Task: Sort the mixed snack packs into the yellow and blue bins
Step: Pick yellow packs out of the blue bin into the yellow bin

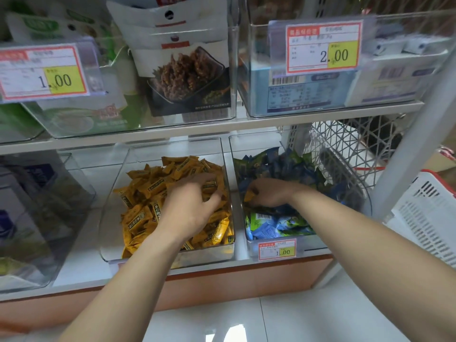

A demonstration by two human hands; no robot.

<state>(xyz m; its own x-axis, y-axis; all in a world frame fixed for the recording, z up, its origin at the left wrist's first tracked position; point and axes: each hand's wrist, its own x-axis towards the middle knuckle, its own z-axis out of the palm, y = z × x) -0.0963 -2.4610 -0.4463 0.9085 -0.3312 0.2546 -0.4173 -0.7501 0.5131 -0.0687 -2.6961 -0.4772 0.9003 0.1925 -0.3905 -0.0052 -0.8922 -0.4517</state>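
Two clear bins stand side by side on the lower shelf. The left bin (111, 233) is heaped with yellow snack packs (145, 186). The right bin (249, 245) holds blue and green snack packs (278, 225). My left hand (190, 206) lies on the yellow heap with its fingers curled around a yellow pack (209, 186). My right hand (269, 192) reaches into the blue bin and pinches a yellow pack (248, 195) that lies among the blue ones.
A price tag (276, 249) hangs on the blue bin's front. Above, an upper shelf (197, 130) carries clear boxes with packaged goods and two large price tags. A wire basket (345, 154) and a white crate (429, 213) stand at the right. Dark bins sit at the left.
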